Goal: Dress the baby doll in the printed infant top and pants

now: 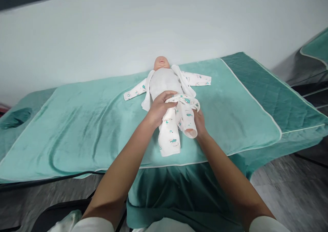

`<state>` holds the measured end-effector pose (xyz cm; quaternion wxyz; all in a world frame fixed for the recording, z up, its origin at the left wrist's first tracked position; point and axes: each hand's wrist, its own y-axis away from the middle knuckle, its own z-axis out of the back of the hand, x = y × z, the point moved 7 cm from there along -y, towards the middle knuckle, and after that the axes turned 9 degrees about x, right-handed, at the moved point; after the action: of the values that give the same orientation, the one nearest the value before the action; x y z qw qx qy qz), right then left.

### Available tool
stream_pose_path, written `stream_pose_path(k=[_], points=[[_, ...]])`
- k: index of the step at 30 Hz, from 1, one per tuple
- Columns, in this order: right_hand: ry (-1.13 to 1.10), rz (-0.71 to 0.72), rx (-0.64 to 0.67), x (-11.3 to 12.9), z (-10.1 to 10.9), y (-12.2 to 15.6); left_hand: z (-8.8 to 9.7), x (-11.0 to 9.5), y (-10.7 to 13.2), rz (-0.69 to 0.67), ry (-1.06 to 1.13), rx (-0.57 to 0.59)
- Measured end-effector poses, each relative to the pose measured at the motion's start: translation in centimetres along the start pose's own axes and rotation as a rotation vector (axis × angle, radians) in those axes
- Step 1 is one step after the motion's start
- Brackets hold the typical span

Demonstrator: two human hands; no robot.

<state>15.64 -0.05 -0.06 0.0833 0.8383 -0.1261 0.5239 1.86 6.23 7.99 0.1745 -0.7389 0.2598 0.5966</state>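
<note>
A baby doll (161,63) lies on its back on a green bed, its head toward the wall. An open white jacket (200,78) with printed sleeves spreads under its bare-looking whitish torso (164,82). White printed baby pants (169,136) cover the legs, with the waistband bunched at the hips. My left hand (162,108) is closed on the waistband, thumb and fingers pinching the cloth. At the other side, my right hand (199,121) grips the pants' edge, its fingers partly hidden behind the fabric. A foot end shows in the right leg's cuff (191,132).
The bed carries a green velvet cover (107,122) with white piping and some wrinkles. Behind it rises a white wall (159,26). Another green-covered surface (316,50) stands at the right. A dark chair-like object (56,215) is at the lower left.
</note>
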Motion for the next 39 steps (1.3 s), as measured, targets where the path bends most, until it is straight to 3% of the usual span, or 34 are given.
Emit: stream_pose_path(k=[6, 11, 17, 21, 25, 28, 31, 35, 39], points=[[0.272, 0.218, -0.016, 1.4, -0.1, -2.6, 1.0, -0.7, -1.9, -0.117, -0.140, -0.079], [0.441, 0.289, -0.037, 2.6, -0.3, -4.7, 2.6, -1.2, -3.0, -0.236, -0.294, -0.115], [0.625, 0.328, 0.088, 3.6, -0.4, -7.4, 4.2, -1.2, -1.7, -0.169, -0.333, -0.038], [0.653, 0.300, 0.292, 5.3, -1.5, -8.4, 5.2, -0.4, -0.3, -0.201, -0.252, -0.028], [0.795, 0.224, 0.720, 7.8, -6.1, -8.2, 6.0, 1.1, 0.3, -0.295, -0.101, -0.115], [1.069, 0.039, 0.991, 7.4, -9.5, -8.0, 6.5, 2.2, 0.4, -0.365, 0.031, -0.201], [1.161, -0.008, 1.109, 6.2, -11.6, -8.0, 6.8, 2.7, 0.5, -0.424, 0.076, -0.244], [0.872, -0.001, 1.059, 4.7, -12.1, -8.0, 7.1, 2.6, 0.7, -0.444, 0.036, -0.284], [0.574, 0.014, 0.798, 4.3, -10.3, -8.6, 6.3, 2.4, 0.7, -0.372, -0.110, -0.209]])
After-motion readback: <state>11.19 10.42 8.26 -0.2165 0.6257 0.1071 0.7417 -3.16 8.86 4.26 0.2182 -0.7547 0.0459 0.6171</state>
